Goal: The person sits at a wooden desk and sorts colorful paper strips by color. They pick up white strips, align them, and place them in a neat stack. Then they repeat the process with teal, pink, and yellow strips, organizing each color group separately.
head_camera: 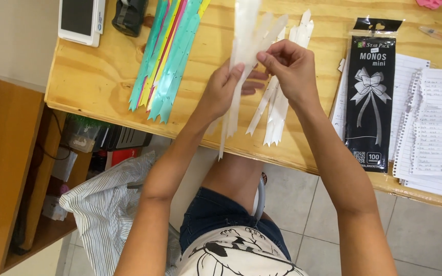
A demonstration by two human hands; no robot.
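The left hand (226, 89) clasps a bunch of white ribbon strips (241, 46) upright above the wooden table (93, 76); the right hand (290, 69) pinches one strip's upper part between thumb and forefinger. Beyond lie more white strips (277, 110).

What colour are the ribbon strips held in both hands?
White, seen in the head view: the ribbon strips are pinched by the left hand and right hand.
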